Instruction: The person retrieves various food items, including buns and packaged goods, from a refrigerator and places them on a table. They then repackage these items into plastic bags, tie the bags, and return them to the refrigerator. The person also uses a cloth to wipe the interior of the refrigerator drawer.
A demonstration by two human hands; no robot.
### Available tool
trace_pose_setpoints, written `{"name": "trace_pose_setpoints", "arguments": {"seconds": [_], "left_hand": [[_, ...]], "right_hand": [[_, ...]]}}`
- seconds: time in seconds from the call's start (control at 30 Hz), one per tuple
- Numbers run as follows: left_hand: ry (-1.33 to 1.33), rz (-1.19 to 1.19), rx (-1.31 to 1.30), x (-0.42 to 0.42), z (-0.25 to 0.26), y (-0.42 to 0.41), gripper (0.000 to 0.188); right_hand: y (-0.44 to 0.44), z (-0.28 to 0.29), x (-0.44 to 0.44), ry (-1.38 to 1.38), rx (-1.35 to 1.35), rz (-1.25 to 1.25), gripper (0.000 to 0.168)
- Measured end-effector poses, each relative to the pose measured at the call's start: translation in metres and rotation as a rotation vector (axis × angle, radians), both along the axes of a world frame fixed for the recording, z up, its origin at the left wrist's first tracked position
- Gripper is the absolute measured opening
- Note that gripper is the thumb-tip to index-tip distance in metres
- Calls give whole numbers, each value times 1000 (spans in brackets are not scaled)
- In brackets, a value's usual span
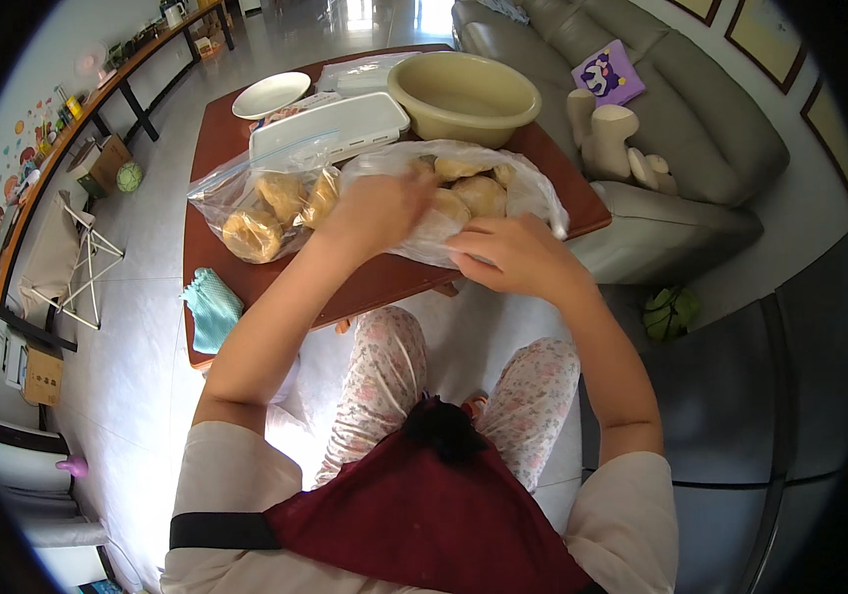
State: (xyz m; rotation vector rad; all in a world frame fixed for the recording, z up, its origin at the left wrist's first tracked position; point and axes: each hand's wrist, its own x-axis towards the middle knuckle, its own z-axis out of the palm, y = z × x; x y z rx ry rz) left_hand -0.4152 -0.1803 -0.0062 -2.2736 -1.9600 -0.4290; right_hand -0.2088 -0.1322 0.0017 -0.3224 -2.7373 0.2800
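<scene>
A thin clear-white plastic bag (539,194) lies with its mouth spread on the table, and several golden-brown, bun-like pieces of food (480,196) show inside. My left hand (385,210) reaches over the bag's left side, its blurred fingers at the pieces; whether they grip one cannot be made out. At the near edge of the opening, my right hand (519,254) pinches the plastic between thumb and fingers. Left of it, a transparent zip bag (227,185) holds several similar pieces (283,197), partly covered by my left forearm.
Behind the bags, a white plastic container (327,126), a beige basin (465,93) and a white plate (272,95) stand on the red-brown table (210,152). A teal cloth pouch (213,310) rests at the near left corner. A grey sofa (680,126) stands right.
</scene>
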Motion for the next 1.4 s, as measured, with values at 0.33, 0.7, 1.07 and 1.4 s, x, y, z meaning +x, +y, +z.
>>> {"name": "trace_pose_setpoints", "arguments": {"seconds": [0.33, 0.7, 1.07, 1.4], "left_hand": [[99, -31, 363, -22, -6, -36, 45], [-152, -174, 195, -26, -56, -48, 14], [-384, -158, 366, -21, -81, -55, 13], [-300, -203, 461, -18, -90, -57, 22]], "right_hand": [[19, -62, 34, -80, -120, -11, 21], [14, -77, -5, 344, -491, -402, 18], [32, -84, -43, 487, -487, -327, 53], [-6, -128, -13, 648, -439, -305, 40]]}}
